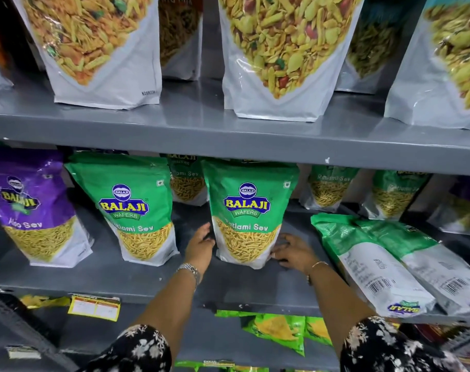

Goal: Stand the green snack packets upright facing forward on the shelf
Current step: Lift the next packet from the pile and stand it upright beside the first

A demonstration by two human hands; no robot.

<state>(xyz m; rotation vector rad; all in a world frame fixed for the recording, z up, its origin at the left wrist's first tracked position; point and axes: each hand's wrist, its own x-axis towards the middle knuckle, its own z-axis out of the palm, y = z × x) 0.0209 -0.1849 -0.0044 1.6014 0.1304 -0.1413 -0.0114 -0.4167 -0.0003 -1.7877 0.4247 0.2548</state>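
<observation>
Left hand (200, 245) and right hand (293, 251), fingers open, flank one upright Ratlami Sev packet (248, 213); two more packets lie flat at 3 o'clock (389, 261).

Setting: retail shop, snack aisle | evidence: grey metal shelf (228, 142) tiers held rows of branded green snack packets (248, 210), a purple packet (29, 205) & large namkeen pouches (287, 55) w/ fronts out | yellow price tag (94, 307) hung on shelf edge.
</observation>
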